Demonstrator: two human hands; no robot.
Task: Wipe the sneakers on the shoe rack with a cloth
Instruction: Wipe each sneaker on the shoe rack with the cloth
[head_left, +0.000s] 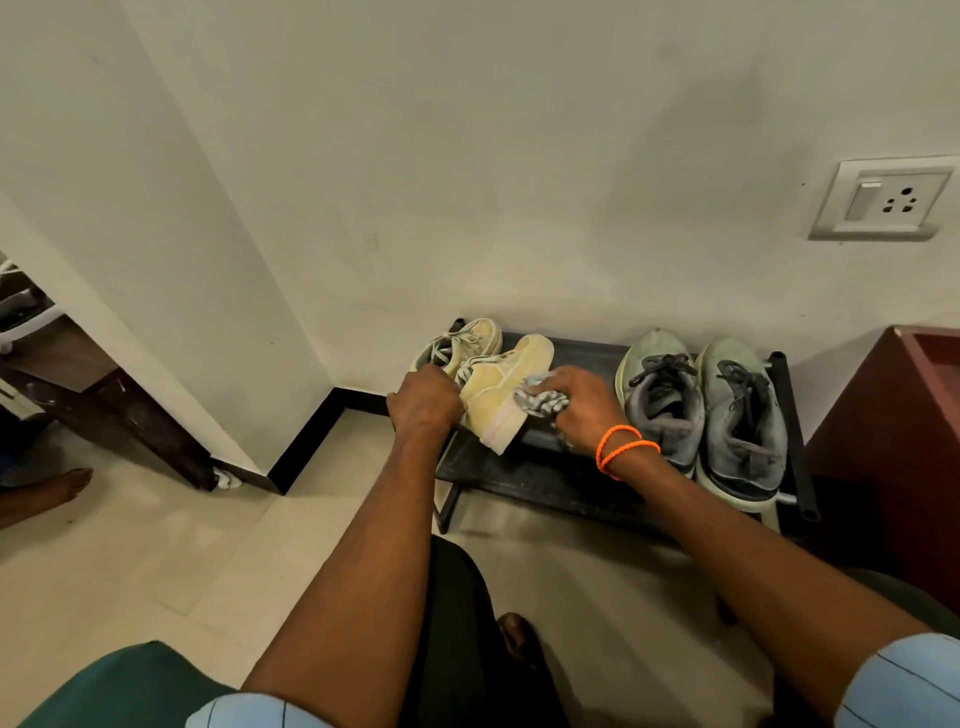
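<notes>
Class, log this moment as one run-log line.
left hand: holds tilted yellow sneaker | right hand: presses striped cloth on its side | grey sneaker pair: on black rack

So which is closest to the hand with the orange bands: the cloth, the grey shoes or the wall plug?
From the right hand:
1. Cloth, in its grip against the yellow sneaker.
2. Grey shoes, just right of it on the rack.
3. Wall plug, high on the right wall.
</notes>
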